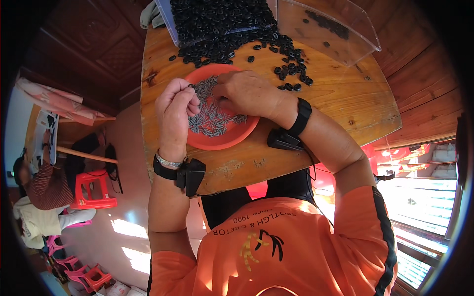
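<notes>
Left hand: The left hand (173, 104) is at the bowl's left rim, fingers curled, thumb against forefinger; the tips appear to pinch one small black piece (191, 86).
Right hand: The right hand (251, 92) reaches over the bowl from the right, fingers bent down among the screws. Fingertips hidden from where I stand; I cannot tell what they hold.
Screws: Many small grey screws (210, 127) lie loose inside the bowl, between and below the hands. Judged light, hard and stiff, apt to roll or slip; best taken singly, by the shank between thumb and fingertip.
Bowl: Shallow orange bowl (217, 143), on the counter (340, 98), near its left edge. Probably light and slightly flexible; the rim offers the hold.
Black pieces: Small black oval pieces (222, 22) heaped beyond the bowl, some strayed right. Judged light, rigid and smooth; best gripped by their outer edges.
Containers: A clear bin (168, 20) holds part of the heap, far side; a clear tray (363, 47) stands far right with a few pieces.
Far left of room: A seated co-worker (49, 186), beside a red stool (90, 200).
</notes>
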{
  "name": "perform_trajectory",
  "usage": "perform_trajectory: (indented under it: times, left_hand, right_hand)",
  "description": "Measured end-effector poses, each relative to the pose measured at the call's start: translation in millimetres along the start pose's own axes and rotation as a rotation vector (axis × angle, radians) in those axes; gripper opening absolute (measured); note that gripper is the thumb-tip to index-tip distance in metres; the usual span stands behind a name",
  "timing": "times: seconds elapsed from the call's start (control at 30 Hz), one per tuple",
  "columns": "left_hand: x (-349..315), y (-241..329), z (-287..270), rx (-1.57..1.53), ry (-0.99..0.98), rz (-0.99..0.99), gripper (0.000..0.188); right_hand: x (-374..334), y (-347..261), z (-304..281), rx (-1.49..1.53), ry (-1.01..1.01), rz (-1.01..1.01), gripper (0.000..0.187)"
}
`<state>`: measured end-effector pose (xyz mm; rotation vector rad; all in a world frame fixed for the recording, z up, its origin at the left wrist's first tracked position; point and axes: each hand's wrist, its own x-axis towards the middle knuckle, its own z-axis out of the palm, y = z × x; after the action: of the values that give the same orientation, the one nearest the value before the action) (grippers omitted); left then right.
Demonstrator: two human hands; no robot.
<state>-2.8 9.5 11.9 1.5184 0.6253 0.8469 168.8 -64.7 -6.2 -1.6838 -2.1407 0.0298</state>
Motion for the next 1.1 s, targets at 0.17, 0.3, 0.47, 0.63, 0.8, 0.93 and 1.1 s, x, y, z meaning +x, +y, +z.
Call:
perform_trajectory:
  times: [0.17, 0.3, 0.47, 0.63, 0.8, 0.93, 1.1]
  left_hand:
    - [0, 0, 1, -0.009, -0.007, -0.002, 0.012]
    - [0, -3, -1, -0.031, -0.01, -0.005, 0.011]
    - [-1, -2, 2, -0.04, -0.019, -0.014, 0.011]
    - [2, -9, 4, -0.072, -0.048, -0.029, 0.011]
    - [1, -10, 5, -0.053, -0.02, -0.031, 0.011]
    - [1, -9, 3, -0.044, 0.005, -0.019, 0.013]
    - [-2, -6, 4, -0.007, -0.03, -0.002, 0.014]
  right_hand:
    - [3, 2, -1, 0.104, 0.02, 0.055, 0.014]
    - [8, 5, 2, 0.264, 0.135, 0.069, 0.013]
    - [8, 6, -2, 0.483, 0.073, 0.174, 0.014]
    - [8, 7, -12, 0.808, -0.077, 0.384, 0.011]
    - [8, 9, -8, 0.668, 0.043, 0.263, 0.008]
    - [8, 9, -5, 0.995, 0.04, 0.313, 0.011]
    - [8, 5, -13, 1.188, 0.077, 0.303, 0.014]
